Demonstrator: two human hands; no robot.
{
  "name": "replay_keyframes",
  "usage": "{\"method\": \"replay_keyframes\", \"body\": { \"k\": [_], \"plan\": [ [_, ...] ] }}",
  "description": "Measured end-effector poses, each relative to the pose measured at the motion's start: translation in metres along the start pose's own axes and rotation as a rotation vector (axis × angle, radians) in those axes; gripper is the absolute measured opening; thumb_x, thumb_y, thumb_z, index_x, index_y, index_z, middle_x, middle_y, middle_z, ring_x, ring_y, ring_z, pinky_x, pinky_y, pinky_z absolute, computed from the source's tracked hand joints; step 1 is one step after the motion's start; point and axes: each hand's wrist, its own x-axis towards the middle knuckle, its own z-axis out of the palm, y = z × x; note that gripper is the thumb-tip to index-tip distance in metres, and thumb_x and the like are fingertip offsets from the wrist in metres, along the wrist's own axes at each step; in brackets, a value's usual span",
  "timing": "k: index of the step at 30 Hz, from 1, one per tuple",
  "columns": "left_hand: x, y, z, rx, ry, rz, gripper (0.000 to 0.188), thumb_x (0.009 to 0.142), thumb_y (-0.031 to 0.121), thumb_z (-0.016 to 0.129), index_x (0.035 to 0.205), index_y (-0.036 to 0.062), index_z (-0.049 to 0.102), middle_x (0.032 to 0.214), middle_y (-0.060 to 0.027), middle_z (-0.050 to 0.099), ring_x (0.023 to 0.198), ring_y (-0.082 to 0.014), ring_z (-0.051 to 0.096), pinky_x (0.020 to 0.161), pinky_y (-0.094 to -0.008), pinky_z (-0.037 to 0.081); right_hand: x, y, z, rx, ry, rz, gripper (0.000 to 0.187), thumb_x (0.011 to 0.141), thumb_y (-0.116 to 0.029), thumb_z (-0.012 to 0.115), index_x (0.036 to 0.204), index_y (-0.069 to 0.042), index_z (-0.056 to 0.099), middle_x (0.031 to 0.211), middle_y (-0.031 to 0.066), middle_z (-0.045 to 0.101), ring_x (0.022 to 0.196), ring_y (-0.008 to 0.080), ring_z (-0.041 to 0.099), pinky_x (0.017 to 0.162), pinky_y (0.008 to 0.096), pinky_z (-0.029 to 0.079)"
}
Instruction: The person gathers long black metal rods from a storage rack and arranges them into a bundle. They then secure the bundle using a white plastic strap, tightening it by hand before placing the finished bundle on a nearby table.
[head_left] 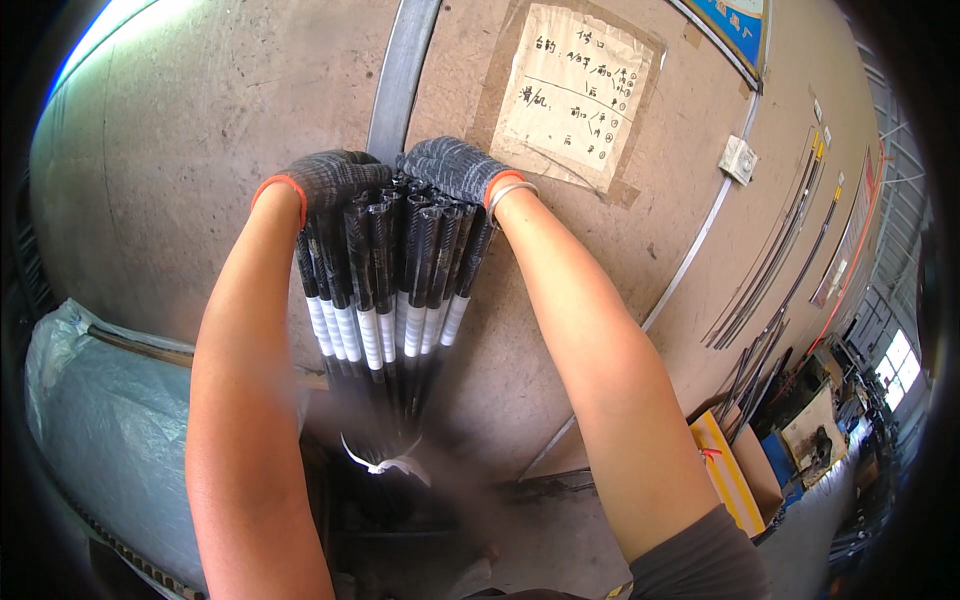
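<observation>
A bundle of long black tubes [383, 265], each with a white band partway down, stands upright before me against the wall. Their upper ends are gathered close together, and some look wrapped in clear film. My left hand [338, 178], in a dark grey knit glove with an orange cuff, curls round the top of the bundle on its left side. Opposite it, my right hand [455, 168], gloved alike, grips the top from the right. The fingertips of both hands are hidden behind the tubes. Lower down, a white tie [385, 463] encircles the bundle; its surroundings are blurred.
A brown board wall [230, 90] with a grey metal strip [402, 75] rises behind the tubes. Taped to it is a handwritten paper sheet [565, 100]. Clear plastic sheeting [120, 420] covers something at left. Long thin rods [775, 250] and a yellow-edged cardboard box [730, 475] stand at right.
</observation>
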Motion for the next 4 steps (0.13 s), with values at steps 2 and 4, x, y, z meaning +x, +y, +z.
{"method": "replay_keyframes", "body": {
  "k": [2,4],
  "plan": [
    [0.0026,0.0030,0.0068,-0.009,-0.007,0.006,0.049,0.086,0.044,0.051,0.116,0.0073,0.062,0.106,-0.0122,0.066,0.093,-0.0226,0.062,0.088,-0.0347,0.045,-0.0086,0.0049,0.0066,0.006,0.029,-0.003,0.030,0.092,-0.022,0.042,0.118,-0.017,0.057,0.113,0.0177,0.057,0.107,0.0339,0.055,0.094,0.0374,0.043],
    [0.0036,0.0041,0.0091,-0.005,-0.008,0.012,0.049,0.086,0.044,0.051,0.116,0.0074,0.062,0.106,-0.0123,0.066,0.094,-0.0227,0.062,0.089,-0.0347,0.044,-0.0123,0.0073,0.0107,0.009,0.046,-0.007,0.030,0.092,-0.022,0.042,0.118,-0.017,0.057,0.113,0.0177,0.057,0.108,0.0339,0.055,0.094,0.0373,0.044]
  ]
}}
